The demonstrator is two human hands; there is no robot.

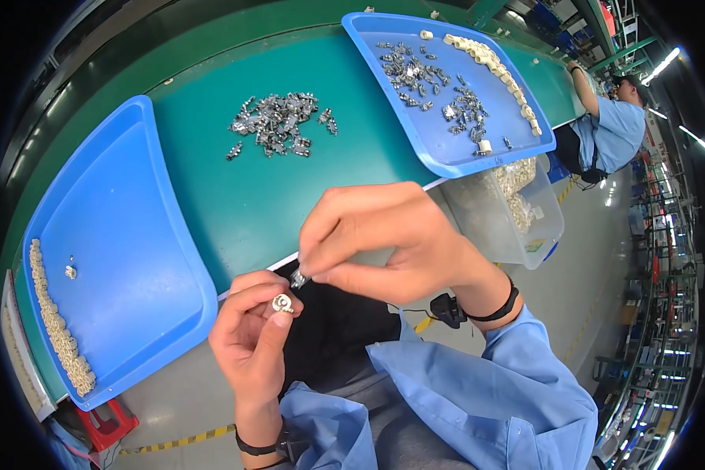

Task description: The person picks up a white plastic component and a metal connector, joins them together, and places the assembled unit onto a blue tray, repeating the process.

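Between the thumb and fingers of my left hand (247,325) sits a small round cream-coloured socket (282,303), its open end facing up. My right hand (392,243) pinches a small shiny metal clip (298,278) just above and right of the socket; I cannot tell whether the two touch. Both hands are in front of the table's near edge. Beyond them, a pile of metal clips (278,121) lies on the green tabletop (290,204).
At left, a blue tray (125,258) holds stacked cream sockets (59,337) along one side. A second blue tray (439,149) at right bears loose clips and a socket row (497,66). Below it stands a clear bin (486,227). A co-worker (611,129) is at far right; a red stool (106,423) lower left.
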